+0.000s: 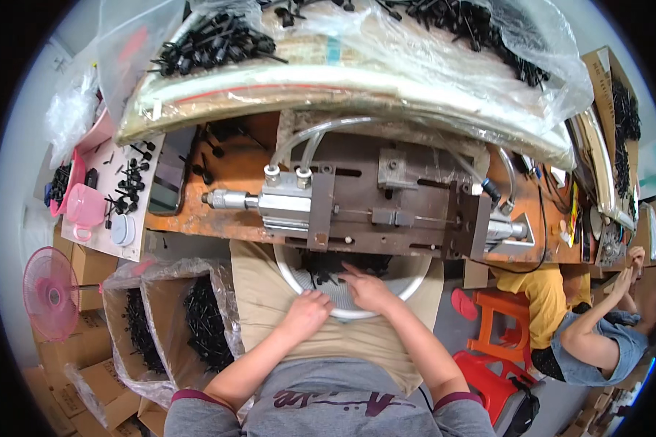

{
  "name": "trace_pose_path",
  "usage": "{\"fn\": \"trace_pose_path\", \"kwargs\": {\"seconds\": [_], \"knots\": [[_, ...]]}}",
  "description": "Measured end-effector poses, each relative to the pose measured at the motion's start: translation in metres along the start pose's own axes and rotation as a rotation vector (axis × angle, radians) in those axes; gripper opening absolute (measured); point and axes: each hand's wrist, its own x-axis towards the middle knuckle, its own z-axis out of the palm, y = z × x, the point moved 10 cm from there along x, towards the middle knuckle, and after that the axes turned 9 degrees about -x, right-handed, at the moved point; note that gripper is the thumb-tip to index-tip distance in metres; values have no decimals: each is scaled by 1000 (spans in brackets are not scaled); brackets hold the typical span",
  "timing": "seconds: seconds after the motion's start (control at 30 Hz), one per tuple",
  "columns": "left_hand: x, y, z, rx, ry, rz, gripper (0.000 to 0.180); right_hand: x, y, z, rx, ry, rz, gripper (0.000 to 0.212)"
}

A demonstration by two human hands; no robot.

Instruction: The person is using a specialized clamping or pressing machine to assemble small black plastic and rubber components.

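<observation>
A round white basket (415,286) rests on my lap, with small black parts (350,262) heaped at its far side, partly under the machine's edge. My left hand (310,309) lies at the basket's near-left rim, fingers curled in; whatever they hold, if anything, is too small to make out. Over the inside of the basket reaches my right hand (366,289), fingers extended toward the black parts and index finger outstretched. Beyond both hands stands a brown metal fixture (415,167) with a silver pneumatic cylinder (288,207) at its left and another cylinder (506,229) at its right.
Plastic-lined boxes (169,313) of black parts stand at my left, near a pink fan (51,293). A padded ledge (342,79) with black-part piles spans the bench's back. A phone (173,167) lies left. At right, a co-worker (590,342) sits past an orange stool (499,313).
</observation>
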Motion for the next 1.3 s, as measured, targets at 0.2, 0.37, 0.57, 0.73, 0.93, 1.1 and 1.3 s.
{"fn": "trace_pose_path", "kwargs": {"seconds": [0.2, 0.37, 0.57, 0.73, 0.93, 1.1, 1.3], "knots": [[-1, 33, -45, -172, 13, 68, 25, -21, -57, -66, 26, -113, -39, 38], [10, 80, -159, -217, 295, 253, 25, -52, -153, -212, 171, 206, -361, 20], [10, 115, -319, -101, 664, 411, 24, -34, -173, -418, -122, 918, -341, 9], [19, 119, -395, -7, 862, 404, 24, 35, -184, -502, -624, 1114, -443, 40], [50, 98, -450, 12, 938, 339, 23, 137, -166, -552, -1327, 1205, -108, 81], [114, 75, -497, -128, 940, 324, 18, 192, -82, -642, -1077, 851, 432, 51], [217, 79, -551, 349, 982, 427, 64, 143, -118, -780, -506, 1427, 125, 36]]}}
